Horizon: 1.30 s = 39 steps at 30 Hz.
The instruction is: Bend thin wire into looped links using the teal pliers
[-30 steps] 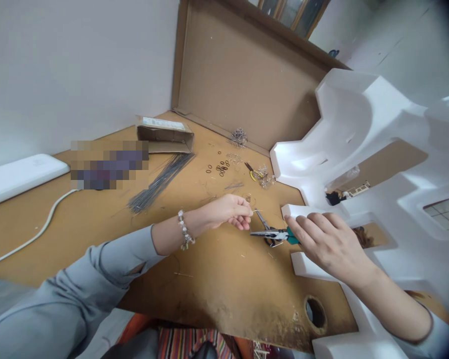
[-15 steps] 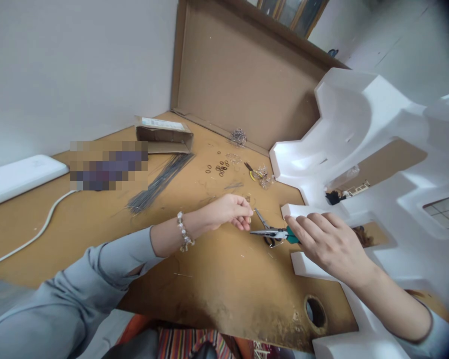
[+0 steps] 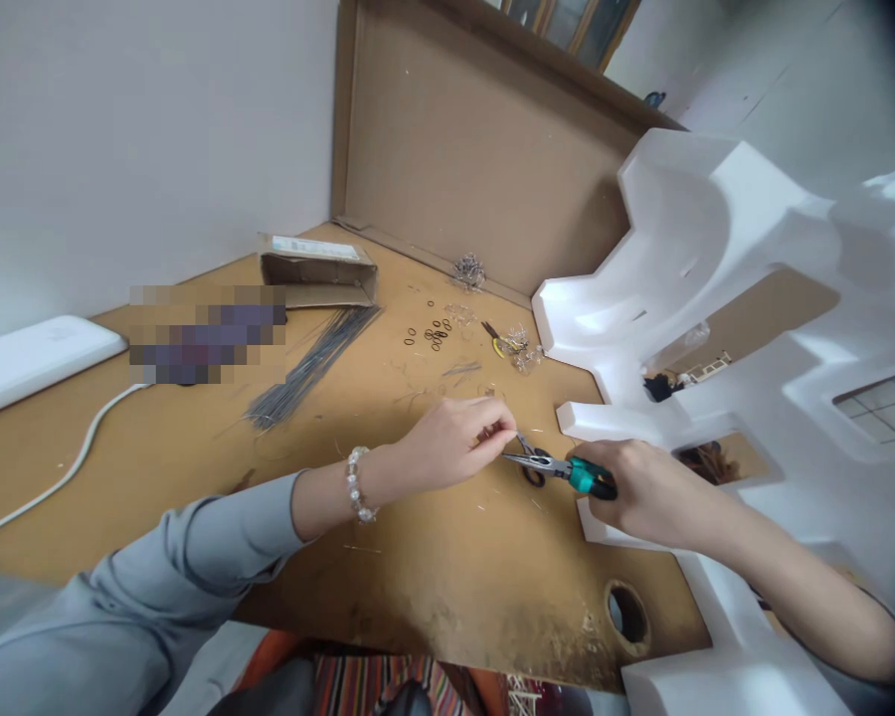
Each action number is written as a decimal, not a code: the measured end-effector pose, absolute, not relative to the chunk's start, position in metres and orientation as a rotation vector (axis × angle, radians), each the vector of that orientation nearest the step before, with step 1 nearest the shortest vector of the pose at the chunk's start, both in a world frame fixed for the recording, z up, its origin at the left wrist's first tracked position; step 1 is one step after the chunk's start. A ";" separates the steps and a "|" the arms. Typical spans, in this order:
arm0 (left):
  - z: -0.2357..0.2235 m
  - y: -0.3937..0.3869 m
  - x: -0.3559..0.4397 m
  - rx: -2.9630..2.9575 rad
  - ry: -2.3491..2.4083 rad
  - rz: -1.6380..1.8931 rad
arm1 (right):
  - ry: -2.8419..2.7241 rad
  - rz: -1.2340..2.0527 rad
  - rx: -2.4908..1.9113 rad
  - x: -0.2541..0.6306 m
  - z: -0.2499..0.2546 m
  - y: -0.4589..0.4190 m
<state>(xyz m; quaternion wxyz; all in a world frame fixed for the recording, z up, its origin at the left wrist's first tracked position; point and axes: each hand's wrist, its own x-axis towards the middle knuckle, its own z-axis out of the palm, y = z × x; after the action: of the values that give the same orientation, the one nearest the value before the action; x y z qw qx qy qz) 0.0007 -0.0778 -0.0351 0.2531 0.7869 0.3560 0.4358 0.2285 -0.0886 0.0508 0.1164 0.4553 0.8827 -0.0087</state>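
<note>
My right hand is wrapped round the teal-and-black handles of long-nose pliers, whose jaws point left. The tips of the jaws lie close to the fingertips of my left hand. Thumb and forefinger of that hand are pinched together; what they hold is too small to make out. Behind the jaws lies a pair of scissors with dark handles, partly covered by the pliers. A beaded bracelet circles my left wrist.
Further back on the table lie a bundle of grey wires, several dark rings, yellow-handled cutters and tangled wire pieces. An open cardboard box sits at the back left. White moulded foam borders the right side.
My left hand has turned over and shifted slightly right, the thumb now facing me. My right hand has rolled with the pliers, so more of their handles shows.
</note>
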 end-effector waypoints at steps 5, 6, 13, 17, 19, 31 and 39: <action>-0.054 -0.055 0.000 1.904 1.080 1.121 | 2.653 -0.148 1.412 0.227 0.052 -0.091; -0.059 -0.047 -0.001 1.768 1.066 1.109 | 2.652 -0.192 1.428 0.226 0.052 -0.093; -0.064 -0.012 -0.017 1.195 0.911 1.178 | 2.755 -0.181 1.365 0.205 -0.015 -0.108; -0.053 -0.020 -0.019 1.122 0.879 1.173 | 2.890 -0.095 1.316 0.188 -0.071 -0.103; -0.050 -0.024 -0.018 1.114 0.897 1.167 | 2.938 -0.124 1.308 0.184 -0.087 -0.100; -0.046 -0.028 -0.014 1.223 1.005 1.193 | 3.168 -0.462 1.396 0.183 -0.112 -0.089; -0.046 -0.020 -0.021 1.191 1.027 1.239 | 2.580 -2.204 2.035 0.185 -0.024 -0.036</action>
<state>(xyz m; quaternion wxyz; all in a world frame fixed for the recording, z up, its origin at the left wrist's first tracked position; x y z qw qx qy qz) -0.0208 -0.0199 -0.0458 0.5394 0.5011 0.4321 0.5209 0.1848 -0.0357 -0.0237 -0.3966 0.4721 0.5986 -0.5114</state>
